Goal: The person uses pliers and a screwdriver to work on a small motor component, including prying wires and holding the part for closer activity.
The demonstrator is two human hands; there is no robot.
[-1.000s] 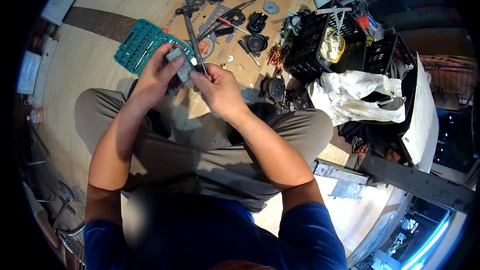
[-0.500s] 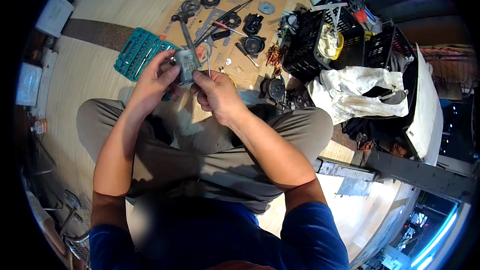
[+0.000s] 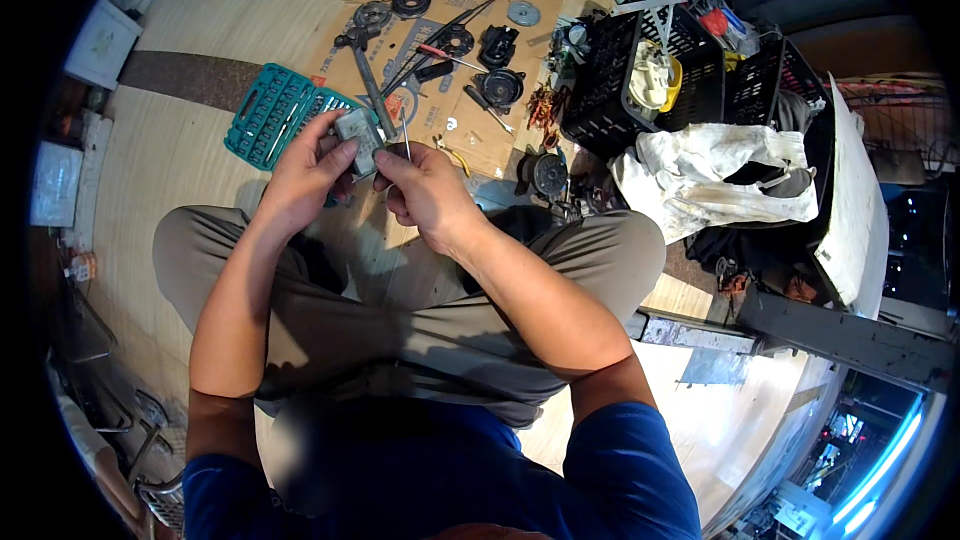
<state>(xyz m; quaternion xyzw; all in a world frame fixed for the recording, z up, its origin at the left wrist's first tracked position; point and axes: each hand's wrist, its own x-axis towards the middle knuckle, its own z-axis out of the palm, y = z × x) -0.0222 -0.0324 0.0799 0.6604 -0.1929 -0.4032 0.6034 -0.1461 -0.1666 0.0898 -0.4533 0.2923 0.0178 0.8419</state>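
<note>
Above my lap, my left hand (image 3: 304, 168) grips a grey, box-shaped metal part (image 3: 356, 134), thumb on its near side. Close beside it, my right hand (image 3: 428, 192) is closed around a tool whose thin metal shaft (image 3: 406, 137) sticks up past the fingers; its handle is hidden in the palm. The right fingertips are at the part's right edge, and I cannot tell whether they touch it. Beyond the part, a long grey metal bar with a wider head (image 3: 370, 80) lies on a cardboard sheet (image 3: 330, 30).
A green socket set case (image 3: 245, 120) lies open at the left. Black round parts (image 3: 500, 89), a red-handled screwdriver (image 3: 430, 50) and pliers (image 3: 458, 160) are on the cardboard. Black crates (image 3: 600, 90) and a stained white cloth (image 3: 690, 185) stand to the right.
The grey part has tilted, its upper end leaning left. Both hands have shifted slightly, the right one a little left and down. The whole view has moved a little.
</note>
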